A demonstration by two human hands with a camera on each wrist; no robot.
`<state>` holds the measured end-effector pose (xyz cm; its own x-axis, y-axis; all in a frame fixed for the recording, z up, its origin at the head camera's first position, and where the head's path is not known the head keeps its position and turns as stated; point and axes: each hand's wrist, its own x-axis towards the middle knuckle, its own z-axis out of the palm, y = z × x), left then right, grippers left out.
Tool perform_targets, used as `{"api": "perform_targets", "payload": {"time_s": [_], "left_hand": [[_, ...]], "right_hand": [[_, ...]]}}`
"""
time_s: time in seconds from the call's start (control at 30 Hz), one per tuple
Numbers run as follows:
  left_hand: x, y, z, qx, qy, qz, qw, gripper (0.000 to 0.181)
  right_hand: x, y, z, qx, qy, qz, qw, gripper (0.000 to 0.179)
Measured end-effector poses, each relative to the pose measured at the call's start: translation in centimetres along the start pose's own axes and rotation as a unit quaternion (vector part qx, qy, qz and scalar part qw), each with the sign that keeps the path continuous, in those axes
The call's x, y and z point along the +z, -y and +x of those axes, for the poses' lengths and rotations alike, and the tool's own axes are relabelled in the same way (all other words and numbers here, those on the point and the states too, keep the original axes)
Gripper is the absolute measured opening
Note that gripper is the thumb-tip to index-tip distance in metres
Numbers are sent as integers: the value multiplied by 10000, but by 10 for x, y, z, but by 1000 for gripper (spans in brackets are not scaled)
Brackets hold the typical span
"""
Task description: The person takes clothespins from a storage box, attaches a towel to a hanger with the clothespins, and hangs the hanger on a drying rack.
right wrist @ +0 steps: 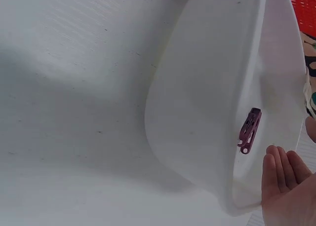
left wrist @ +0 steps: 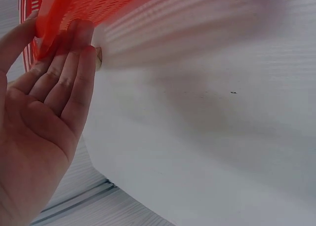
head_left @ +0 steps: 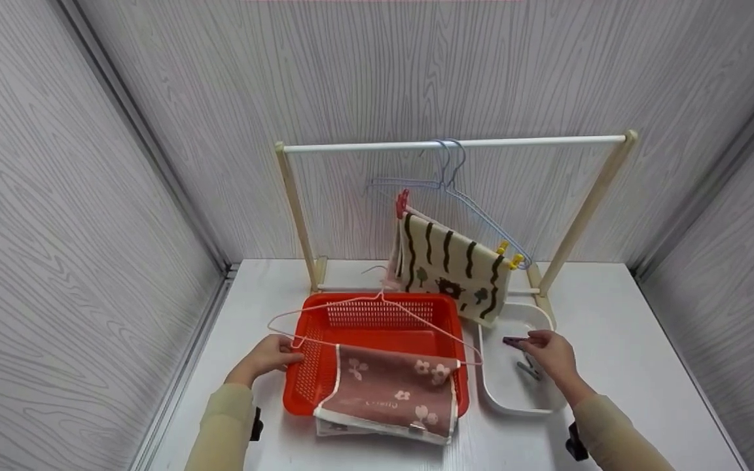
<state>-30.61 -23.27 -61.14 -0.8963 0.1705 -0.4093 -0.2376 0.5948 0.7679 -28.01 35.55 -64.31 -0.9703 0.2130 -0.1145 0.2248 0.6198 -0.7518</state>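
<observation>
At the left side of the red basket (head_left: pixel 311 314), my left hand (head_left: pixel 271 356) grips the rim; its fingers (left wrist: pixel 74 73) lie along the outside. My right hand (head_left: pixel 552 356) is over the white bin (head_left: pixel 495 386) and pinches a dark purple clothespin (head_left: pixel 514 341) at the fingertips. That clothespin is out of sight in the right wrist view. Another purple clothespin (right wrist: pixel 249 131) lies inside the bin, below the hand. A pink hanger (head_left: pixel 423 318) lies across the basket, with a dusty pink flowered towel (head_left: pixel 396 389) draped over its bar and past the basket's front.
Behind the basket stands a drying rack with a white rod (head_left: pixel 364 146). Two blue hangers (head_left: pixel 482 212) hang from it. A cream striped towel (head_left: pixel 455 261) is clipped there by a red clothespin (head_left: pixel 402 204) and yellow clothespins (head_left: pixel 515 261), its lower corner over the bin.
</observation>
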Motion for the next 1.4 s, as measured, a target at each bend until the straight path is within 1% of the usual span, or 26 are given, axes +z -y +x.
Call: {"api": "perform_targets", "payload": {"time_s": [0.23, 0.37, 0.67, 0.9, 1.03, 1.13, 1.27, 1.4], "left_hand": [[3, -1, 0, -118, -178, -118, 9997, 39], [5, 1, -2, -169, -204, -120, 9996, 39], [7, 2, -4, -177, -251, -138, 9994, 40], [7, 5, -1, -159, -192, -203, 9995, 39], [6, 7, 0, 92, 6, -287, 9995, 36], [5, 8, -1, 216, 123, -331, 9991, 34], [4, 7, -2, 104, 46, -317, 9994, 35], [5, 7, -1, 34, -18, -310, 9995, 37]], "right_hand": [[10, 2, 7, 97, 153, 219, 9996, 49], [17, 0, 11, 91, 198, 221, 9995, 53], [28, -13, 19, -309, 199, 176, 9992, 58], [33, -18, 22, -425, 208, 324, 9984, 58], [35, -20, 22, -481, 163, 95, 9987, 55], [37, -20, 21, -556, 94, -317, 9979, 52], [38, -18, 21, -682, 38, -805, 9944, 49], [38, -16, 21, -836, -69, -994, 9915, 45]]}}
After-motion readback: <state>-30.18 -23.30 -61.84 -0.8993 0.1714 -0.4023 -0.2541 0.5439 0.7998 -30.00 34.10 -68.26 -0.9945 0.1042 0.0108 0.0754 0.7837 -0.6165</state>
